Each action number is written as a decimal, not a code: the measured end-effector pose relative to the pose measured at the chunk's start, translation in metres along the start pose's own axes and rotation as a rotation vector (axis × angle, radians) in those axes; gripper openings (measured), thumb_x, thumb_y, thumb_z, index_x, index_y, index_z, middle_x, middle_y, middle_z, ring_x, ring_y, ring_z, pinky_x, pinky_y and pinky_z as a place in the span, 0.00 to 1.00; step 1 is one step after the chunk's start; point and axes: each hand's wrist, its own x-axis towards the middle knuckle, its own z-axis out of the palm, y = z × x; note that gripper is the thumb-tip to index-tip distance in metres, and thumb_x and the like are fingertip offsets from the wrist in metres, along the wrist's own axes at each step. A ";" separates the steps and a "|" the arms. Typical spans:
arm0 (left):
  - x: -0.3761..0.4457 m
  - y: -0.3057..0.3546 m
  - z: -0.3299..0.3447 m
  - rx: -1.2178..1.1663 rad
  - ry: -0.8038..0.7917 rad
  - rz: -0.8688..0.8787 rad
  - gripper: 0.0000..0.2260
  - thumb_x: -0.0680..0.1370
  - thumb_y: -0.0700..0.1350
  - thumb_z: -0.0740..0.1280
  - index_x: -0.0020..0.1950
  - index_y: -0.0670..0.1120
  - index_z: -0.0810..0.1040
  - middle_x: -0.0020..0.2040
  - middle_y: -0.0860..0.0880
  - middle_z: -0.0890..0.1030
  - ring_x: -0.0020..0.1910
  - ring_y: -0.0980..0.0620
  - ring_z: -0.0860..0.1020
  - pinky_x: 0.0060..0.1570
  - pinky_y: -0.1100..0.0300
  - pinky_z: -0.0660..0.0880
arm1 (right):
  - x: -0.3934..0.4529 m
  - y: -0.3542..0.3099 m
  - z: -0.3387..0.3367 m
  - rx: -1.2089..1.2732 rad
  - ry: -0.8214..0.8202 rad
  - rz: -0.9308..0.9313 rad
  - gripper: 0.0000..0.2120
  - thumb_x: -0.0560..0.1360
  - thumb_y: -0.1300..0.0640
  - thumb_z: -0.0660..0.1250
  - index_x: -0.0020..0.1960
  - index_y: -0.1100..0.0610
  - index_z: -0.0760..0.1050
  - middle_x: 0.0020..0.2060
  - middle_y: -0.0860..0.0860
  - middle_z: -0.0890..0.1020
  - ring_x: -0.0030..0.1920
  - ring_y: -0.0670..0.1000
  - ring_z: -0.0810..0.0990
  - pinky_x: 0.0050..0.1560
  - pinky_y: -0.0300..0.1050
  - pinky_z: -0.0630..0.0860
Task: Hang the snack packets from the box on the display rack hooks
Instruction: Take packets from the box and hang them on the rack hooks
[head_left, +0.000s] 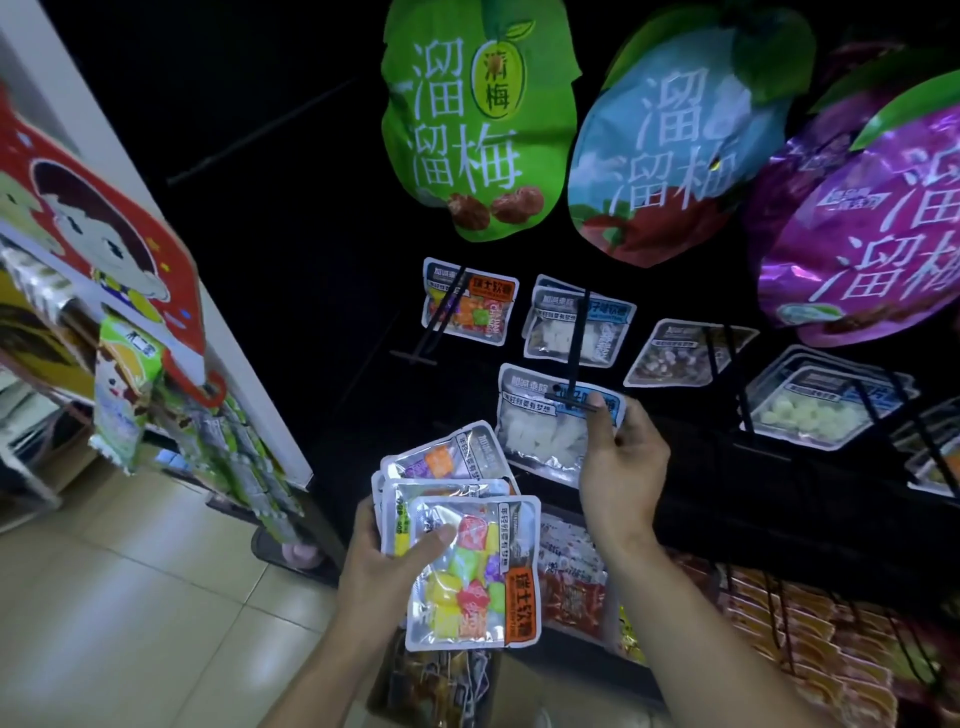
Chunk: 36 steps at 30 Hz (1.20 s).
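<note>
While several packets already hang on the rack's far hooks, the right hand (621, 457) pinches a white-candy packet (545, 421) at a hook's tip (574, 400), not yet threaded on; the left hand (395, 561) grips a stack of packets (467, 551) waiting below, near the box (436, 680).

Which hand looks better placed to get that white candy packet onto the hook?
The right hand: it already pinches the white candy packet at the hook. The left hand holds the stack of packets.
</note>
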 end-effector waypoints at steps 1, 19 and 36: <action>0.002 -0.005 -0.001 -0.003 0.015 -0.003 0.22 0.75 0.38 0.75 0.50 0.62 0.69 0.40 0.59 0.81 0.29 0.70 0.81 0.24 0.73 0.73 | 0.000 0.001 0.000 0.004 -0.010 0.001 0.08 0.84 0.55 0.64 0.47 0.55 0.79 0.25 0.48 0.65 0.24 0.44 0.61 0.26 0.36 0.61; 0.003 -0.022 0.011 -0.060 0.049 0.008 0.22 0.71 0.42 0.77 0.58 0.58 0.74 0.46 0.59 0.87 0.40 0.54 0.88 0.31 0.65 0.80 | 0.059 0.020 0.009 0.050 0.016 0.092 0.11 0.83 0.51 0.66 0.57 0.56 0.83 0.48 0.49 0.85 0.50 0.46 0.83 0.53 0.40 0.79; 0.006 -0.004 0.021 -0.079 0.057 0.068 0.29 0.64 0.52 0.79 0.63 0.55 0.73 0.52 0.52 0.87 0.47 0.47 0.88 0.48 0.45 0.84 | -0.026 0.000 -0.037 -0.079 -0.362 0.308 0.14 0.72 0.45 0.76 0.46 0.54 0.79 0.40 0.49 0.84 0.42 0.50 0.83 0.49 0.48 0.80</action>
